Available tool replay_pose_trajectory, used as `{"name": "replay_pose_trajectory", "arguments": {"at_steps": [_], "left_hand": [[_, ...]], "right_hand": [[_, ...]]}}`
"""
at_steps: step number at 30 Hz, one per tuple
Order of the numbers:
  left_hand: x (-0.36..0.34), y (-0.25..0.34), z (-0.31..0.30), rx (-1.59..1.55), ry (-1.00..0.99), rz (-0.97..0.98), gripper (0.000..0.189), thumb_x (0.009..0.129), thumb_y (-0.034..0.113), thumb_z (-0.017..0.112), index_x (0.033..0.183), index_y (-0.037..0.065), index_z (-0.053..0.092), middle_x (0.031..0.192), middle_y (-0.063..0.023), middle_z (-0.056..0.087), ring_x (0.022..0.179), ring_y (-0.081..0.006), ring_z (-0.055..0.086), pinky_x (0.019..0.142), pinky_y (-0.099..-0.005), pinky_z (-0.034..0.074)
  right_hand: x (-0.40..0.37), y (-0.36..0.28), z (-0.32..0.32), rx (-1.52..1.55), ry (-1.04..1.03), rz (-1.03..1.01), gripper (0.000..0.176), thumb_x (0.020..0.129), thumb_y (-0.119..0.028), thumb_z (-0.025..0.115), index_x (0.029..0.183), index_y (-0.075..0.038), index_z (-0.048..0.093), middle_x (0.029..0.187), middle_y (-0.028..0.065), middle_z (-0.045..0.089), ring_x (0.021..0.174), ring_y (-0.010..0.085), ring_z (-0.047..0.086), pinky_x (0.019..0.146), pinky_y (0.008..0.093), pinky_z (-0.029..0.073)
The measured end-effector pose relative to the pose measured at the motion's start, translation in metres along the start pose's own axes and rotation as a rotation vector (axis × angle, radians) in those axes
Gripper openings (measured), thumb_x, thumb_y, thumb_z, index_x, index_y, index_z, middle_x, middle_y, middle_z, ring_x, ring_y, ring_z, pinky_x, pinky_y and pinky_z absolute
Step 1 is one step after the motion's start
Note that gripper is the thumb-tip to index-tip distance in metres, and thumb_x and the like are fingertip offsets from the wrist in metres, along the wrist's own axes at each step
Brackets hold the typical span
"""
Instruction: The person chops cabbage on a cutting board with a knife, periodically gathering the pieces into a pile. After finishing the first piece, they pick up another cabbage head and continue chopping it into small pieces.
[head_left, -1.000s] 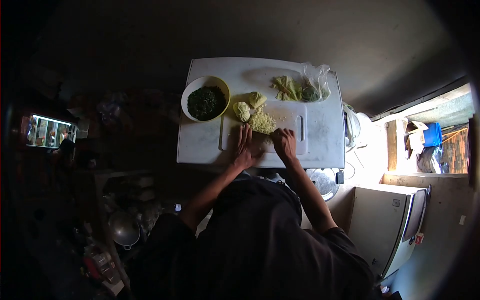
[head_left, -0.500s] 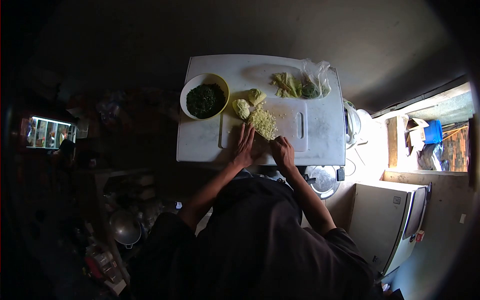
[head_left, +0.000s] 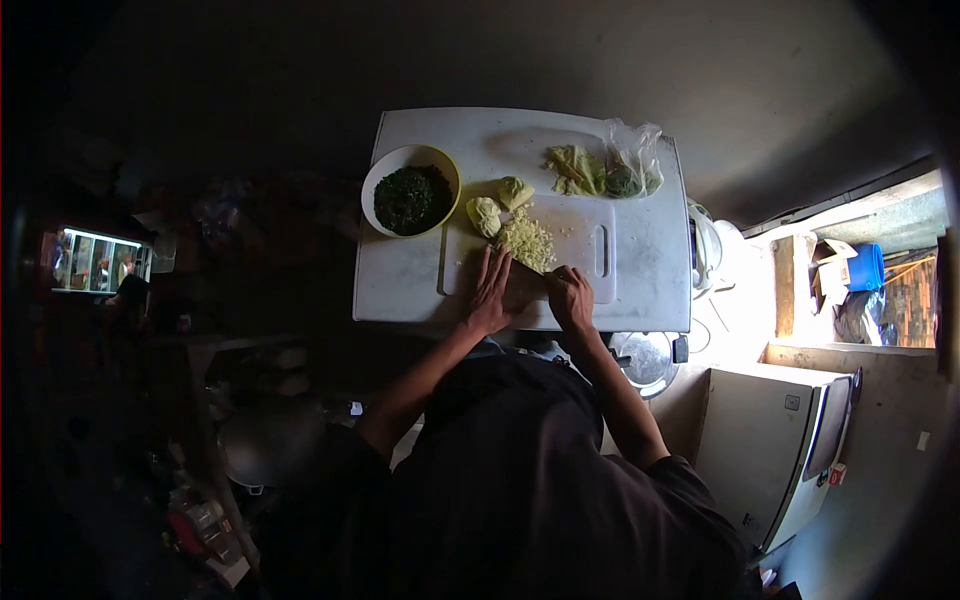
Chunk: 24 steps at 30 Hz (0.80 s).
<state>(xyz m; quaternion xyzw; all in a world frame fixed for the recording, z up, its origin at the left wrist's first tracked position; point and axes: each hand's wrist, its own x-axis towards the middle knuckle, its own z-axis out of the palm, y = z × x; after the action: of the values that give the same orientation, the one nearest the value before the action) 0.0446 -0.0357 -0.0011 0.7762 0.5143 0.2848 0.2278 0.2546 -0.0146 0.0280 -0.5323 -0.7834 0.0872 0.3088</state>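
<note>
1. Fingers (head_left: 494, 266) of the left hand (head_left: 490, 296) lie flat and together on the cutting board (head_left: 585, 232), touching the near edge of the chopped cabbage (head_left: 527, 241).
2. Right hand (head_left: 570, 296) is curled closed beside it — what it grips is too dark to tell.
3. Chopping seems to be in hand; another stroke calls for fingertips kept clear — and the pile gathered.

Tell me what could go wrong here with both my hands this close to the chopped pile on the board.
1. Your left hand lies flat, fingers stretched toward the chopped pile, right beside the curled right hand; any blade there could likely nick fingertips.
2. The cutting board sits near the table edge and might slide off.
3. Your body shadows the hands, so seeing is poor.
</note>
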Motion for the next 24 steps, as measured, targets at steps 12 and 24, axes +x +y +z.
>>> {"name": "replay_pose_trajectory", "arguments": {"at_steps": [12, 24], "left_hand": [[-0.001, -0.003, 0.004, 0.072, 0.053, 0.057, 0.105, 0.082, 0.046, 0.076, 0.159, 0.003, 0.021, 0.167, -0.0171, 0.016, 0.154, -0.0451, 0.007, 0.123, -0.0526, 0.019], [0.008, 0.004, 0.002, 0.043, -0.019, 0.054, 0.108, 0.083, 0.054, 0.074, 0.159, 0.001, 0.02, 0.167, -0.0182, 0.015, 0.153, -0.0468, 0.006, 0.124, -0.0536, 0.017]], "right_hand": [[-0.001, -0.015, -0.021, -0.058, -0.068, 0.078, 0.007, 0.079, -0.007, 0.064, 0.081, -0.01, 0.07, 0.092, 0.0061, 0.065, 0.091, 0.0287, 0.062, 0.077, 0.042, 0.052], [0.004, 0.003, -0.017, -0.068, -0.043, 0.072, 0.011, 0.083, -0.013, 0.065, 0.087, -0.014, 0.076, 0.09, 0.004, 0.067, 0.091, 0.0253, 0.061, 0.079, 0.0389, 0.046]]}}
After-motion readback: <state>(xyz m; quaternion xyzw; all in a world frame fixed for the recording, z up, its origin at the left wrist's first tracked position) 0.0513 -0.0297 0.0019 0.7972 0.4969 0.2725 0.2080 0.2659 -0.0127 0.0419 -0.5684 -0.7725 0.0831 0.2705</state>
